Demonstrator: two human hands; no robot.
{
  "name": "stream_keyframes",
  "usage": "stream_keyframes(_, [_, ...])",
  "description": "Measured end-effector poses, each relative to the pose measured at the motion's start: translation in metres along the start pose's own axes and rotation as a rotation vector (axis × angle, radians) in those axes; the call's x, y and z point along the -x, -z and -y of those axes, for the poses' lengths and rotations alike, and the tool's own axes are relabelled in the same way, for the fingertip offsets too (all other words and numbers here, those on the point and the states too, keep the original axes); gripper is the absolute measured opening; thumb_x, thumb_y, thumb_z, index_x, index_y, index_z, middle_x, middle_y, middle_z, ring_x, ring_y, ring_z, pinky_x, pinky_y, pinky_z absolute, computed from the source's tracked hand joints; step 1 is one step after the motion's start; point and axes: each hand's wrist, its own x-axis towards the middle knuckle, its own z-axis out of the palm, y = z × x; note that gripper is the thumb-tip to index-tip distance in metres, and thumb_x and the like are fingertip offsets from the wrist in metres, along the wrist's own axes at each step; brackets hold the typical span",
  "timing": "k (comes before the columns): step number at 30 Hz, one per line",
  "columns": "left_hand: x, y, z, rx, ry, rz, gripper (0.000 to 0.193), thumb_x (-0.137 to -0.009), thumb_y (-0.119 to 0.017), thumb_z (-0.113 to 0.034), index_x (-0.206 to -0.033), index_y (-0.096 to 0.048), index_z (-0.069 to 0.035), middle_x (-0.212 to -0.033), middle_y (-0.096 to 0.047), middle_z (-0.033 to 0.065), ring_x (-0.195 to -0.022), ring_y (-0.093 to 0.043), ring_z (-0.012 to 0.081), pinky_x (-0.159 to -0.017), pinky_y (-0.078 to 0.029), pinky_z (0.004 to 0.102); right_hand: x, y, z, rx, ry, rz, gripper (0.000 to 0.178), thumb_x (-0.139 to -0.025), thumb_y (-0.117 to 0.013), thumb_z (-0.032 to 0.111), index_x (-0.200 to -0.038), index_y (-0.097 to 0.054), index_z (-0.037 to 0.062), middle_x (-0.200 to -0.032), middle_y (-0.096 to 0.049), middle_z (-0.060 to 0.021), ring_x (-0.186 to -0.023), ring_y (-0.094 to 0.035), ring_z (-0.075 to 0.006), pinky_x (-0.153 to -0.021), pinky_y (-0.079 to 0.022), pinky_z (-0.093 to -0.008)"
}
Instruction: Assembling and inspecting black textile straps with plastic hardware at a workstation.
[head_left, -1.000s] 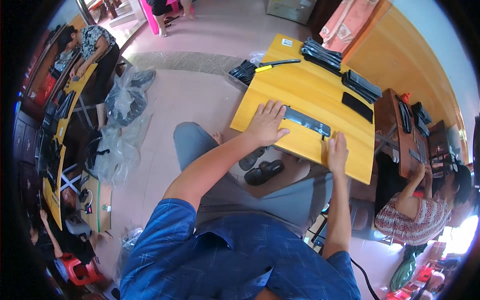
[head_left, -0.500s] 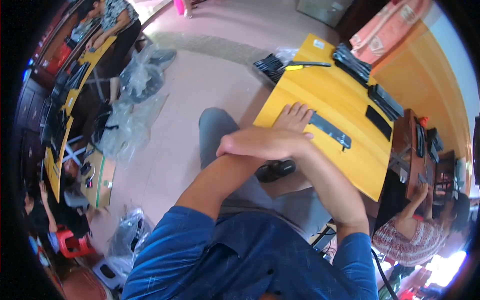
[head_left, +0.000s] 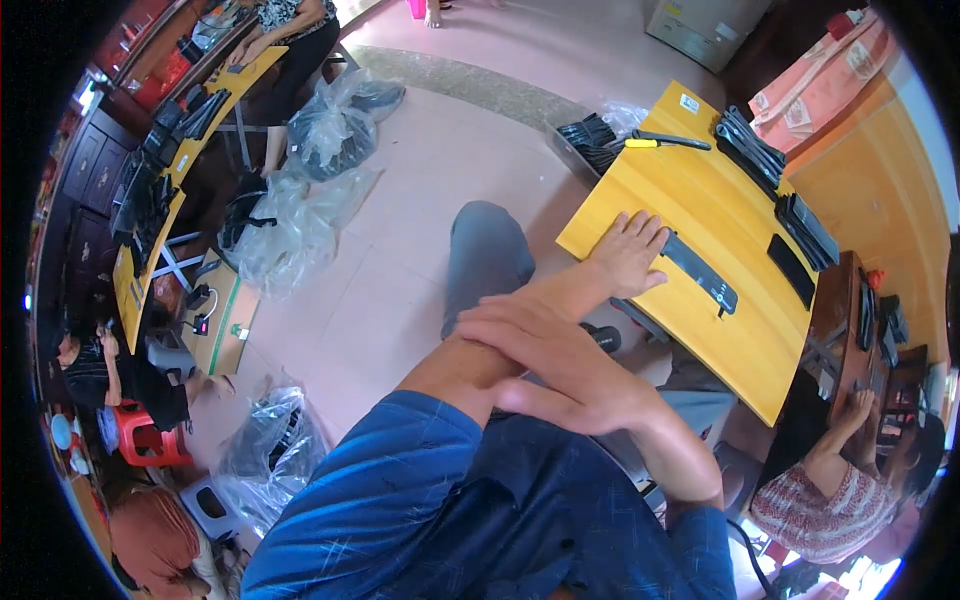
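My left hand (head_left: 630,252) lies flat on the yellow tabletop (head_left: 640,190), fingers spread and holding nothing. Beside its fingertips and thumb is a dark, flat, oblong piece (head_left: 700,272) with small light marks and a short black tab at its near end. Across my left forearm rests my right hand (head_left: 560,365), its fingers stretched over the skin and its thumb apart on the near side. A dark rounded object (head_left: 604,338) shows partly below the table edge, mostly hidden by my arms.
Black folded pieces (head_left: 750,148) and a black stack (head_left: 806,230) line the table's far right side, with a flat black panel (head_left: 790,272). A yellow-and-black tool (head_left: 665,142) lies near the far edge. Clear plastic bags (head_left: 330,130) sit on the floor. Other people work at tables left and right.
My right hand has slid down my left forearm toward the elbow, and its fingers have straightened. The view has shifted; my left hand stays flat beside the oblong piece.
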Motion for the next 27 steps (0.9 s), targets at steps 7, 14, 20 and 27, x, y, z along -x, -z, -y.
stream_keyframes(7, [-0.001,0.000,-0.004,0.028,0.006,-0.011,0.082,-0.097,-0.053,-0.056,-0.158,-0.034,-0.003,-0.164,-0.031,0.0203,-0.154,-0.022,0.0376,-0.125,-0.017,0.0559,0.084,0.002,-0.086,-0.970,-0.518,0.462,0.047,-0.096,-0.070,0.034,-0.125,-0.068,-0.0033,-0.136,-0.064,-0.0193,-0.131,-0.058,-0.0341,-0.112,-0.042,-0.0486])
stream_keyframes(14, [-0.004,-0.006,-0.004,0.061,-0.034,-0.097,0.084,-0.094,-0.056,-0.058,-0.155,-0.039,-0.002,-0.161,-0.035,0.0213,-0.152,-0.025,0.0395,-0.123,-0.019,0.0562,0.066,-0.089,-0.102,-1.603,-0.381,0.034,0.073,-0.088,-0.081,0.038,-0.147,-0.052,0.0076,-0.150,-0.055,-0.0108,-0.140,-0.050,-0.0276,-0.117,-0.038,-0.0498])
stream_keyframes(20, [0.001,-0.002,-0.003,0.082,-0.001,-0.092,0.082,-0.094,-0.059,-0.055,-0.153,-0.041,-0.001,-0.158,-0.038,0.0220,-0.151,-0.028,0.0394,-0.122,-0.020,0.0558,0.061,-0.100,-0.076,-1.856,-0.553,-0.070,0.086,-0.080,-0.085,0.049,-0.148,-0.052,0.0078,-0.152,-0.054,-0.0076,-0.144,-0.045,-0.0288,-0.120,-0.033,-0.0515])
stream_keyframes(27, [-0.003,-0.007,-0.002,0.141,-0.002,-0.096,0.080,-0.093,-0.059,-0.052,-0.151,-0.043,0.000,-0.158,-0.039,0.0215,-0.151,-0.028,0.0389,-0.123,-0.018,0.0553,0.067,-0.112,-0.088,-1.840,-0.589,0.027,0.081,-0.081,-0.087,0.036,-0.146,-0.052,0.0031,-0.149,-0.056,-0.0118,-0.141,-0.049,-0.0297,-0.118,-0.036,-0.0497])
